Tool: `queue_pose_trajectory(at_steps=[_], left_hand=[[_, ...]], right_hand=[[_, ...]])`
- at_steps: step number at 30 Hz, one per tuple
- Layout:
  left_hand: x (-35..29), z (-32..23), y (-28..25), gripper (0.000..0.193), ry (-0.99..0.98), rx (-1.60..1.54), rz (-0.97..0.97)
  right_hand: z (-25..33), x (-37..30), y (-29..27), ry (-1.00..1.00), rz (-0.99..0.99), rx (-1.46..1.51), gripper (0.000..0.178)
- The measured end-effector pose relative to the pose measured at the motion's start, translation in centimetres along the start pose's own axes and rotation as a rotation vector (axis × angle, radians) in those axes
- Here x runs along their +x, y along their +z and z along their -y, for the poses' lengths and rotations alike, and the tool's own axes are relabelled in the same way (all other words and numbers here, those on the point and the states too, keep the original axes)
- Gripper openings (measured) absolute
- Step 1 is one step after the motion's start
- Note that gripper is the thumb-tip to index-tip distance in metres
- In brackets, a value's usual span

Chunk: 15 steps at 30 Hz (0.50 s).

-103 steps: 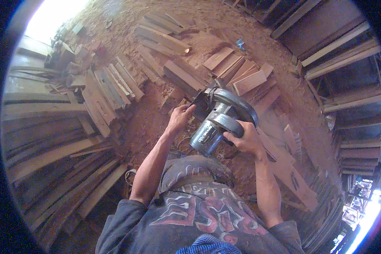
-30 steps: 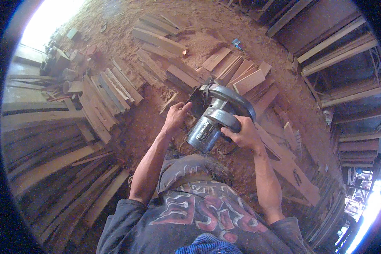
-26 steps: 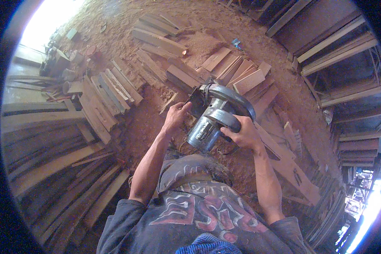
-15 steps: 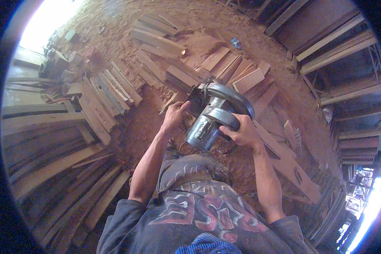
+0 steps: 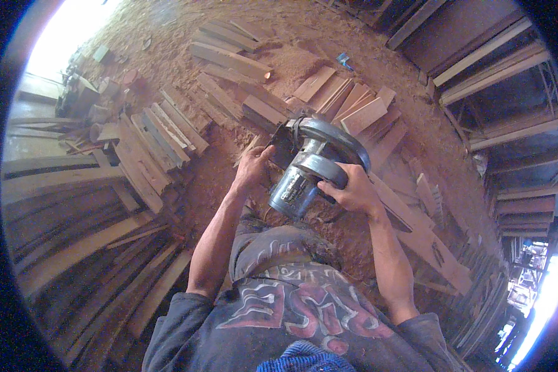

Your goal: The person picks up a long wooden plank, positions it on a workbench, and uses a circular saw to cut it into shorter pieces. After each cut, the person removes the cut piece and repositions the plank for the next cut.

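A metal-bodied circular saw (image 5: pixel 292 190) is held up in front of my torso, its rounded blade guard to the right and its motor housing toward me. My right hand (image 5: pixel 356 191) is wrapped round the saw's rear handle. With its thumb on top, my left hand (image 5: pixel 254 165) grips the edge of the dark base plate (image 5: pixel 283 147) at the saw's left side. The lower fingers of that hand are mostly hidden. Under and beyond the saw lie cut boards (image 5: pixel 263 110), and I cannot tell whether the saw touches them.
Several short planks (image 5: pixel 344 99) lie beyond the saw on sawdust-covered ground (image 5: pixel 304 59). Stacked boards (image 5: pixel 146 146) and long curved-looking timbers (image 5: pixel 87 248) fill the left. Timber racks (image 5: pixel 496 80) stand at the right. A long plank (image 5: pixel 437 257) lies near my right forearm.
The saw has shifted very slightly left, with both hands keeping their grip on it. My left hand has tilted a little; the boards around look unchanged.
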<state>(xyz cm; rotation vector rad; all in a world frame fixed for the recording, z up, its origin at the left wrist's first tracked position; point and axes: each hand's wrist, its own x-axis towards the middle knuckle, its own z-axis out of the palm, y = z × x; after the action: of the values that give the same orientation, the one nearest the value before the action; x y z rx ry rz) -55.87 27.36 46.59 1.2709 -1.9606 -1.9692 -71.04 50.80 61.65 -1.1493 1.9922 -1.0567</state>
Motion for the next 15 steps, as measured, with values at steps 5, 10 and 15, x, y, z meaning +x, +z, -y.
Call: queue_pose_trajectory(at_steps=[5,10,15], left_hand=[[0.0,0.0,0.2,0.056,-0.014,-0.013,-0.027],[0.7,1.1,0.1,0.055,0.035,0.022,-0.056],[2.2,3.0,0.2,0.057,0.010,-0.106,0.005]], right_hand=[[-0.3,0.0,0.0,0.010,0.013,-0.024,0.021],[-0.4,0.0,0.1,0.000,0.003,-0.010,0.022],[-0.4,0.0,0.1,0.035,0.010,-0.034,0.022]])
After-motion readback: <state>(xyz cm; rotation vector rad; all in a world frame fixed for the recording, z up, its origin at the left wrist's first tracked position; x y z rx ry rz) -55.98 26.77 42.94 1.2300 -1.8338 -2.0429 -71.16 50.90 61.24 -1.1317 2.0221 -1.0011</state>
